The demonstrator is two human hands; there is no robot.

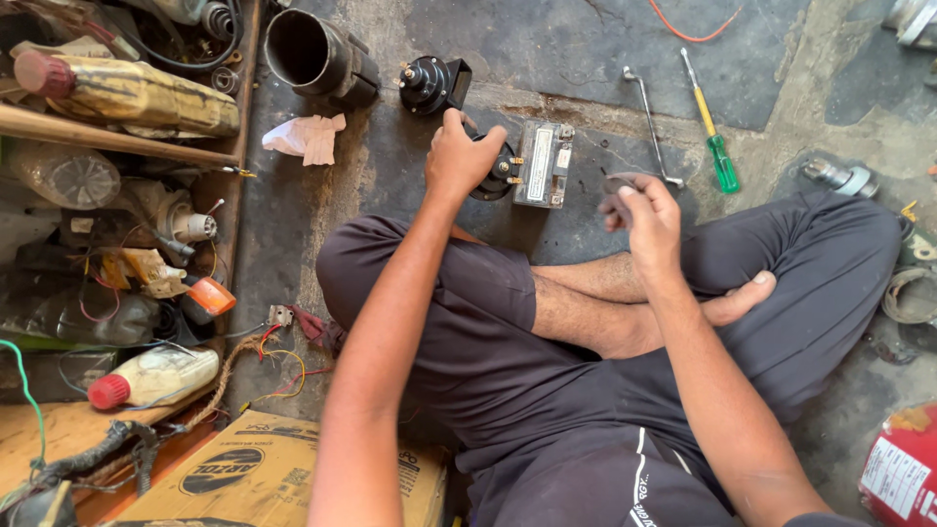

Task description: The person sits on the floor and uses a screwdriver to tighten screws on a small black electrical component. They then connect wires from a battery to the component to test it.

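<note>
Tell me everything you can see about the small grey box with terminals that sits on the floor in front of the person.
The small grey box looks like a little battery: a pale rectangular case with a lighter label on top and small metal terminals at its corners. It lies on the dark stone floor, just beyond the crossed legs. A round black horn-like part abuts its left side, gripped by the left hand. The right hand stays clear of it.

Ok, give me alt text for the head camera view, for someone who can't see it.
A person sits cross-legged on a stone floor, left hand gripping a black horn beside a small battery, right hand pinching a small dark part. A second horn, a wrench and a green-handled screwdriver lie beyond; cluttered shelves stand to the left.
</note>
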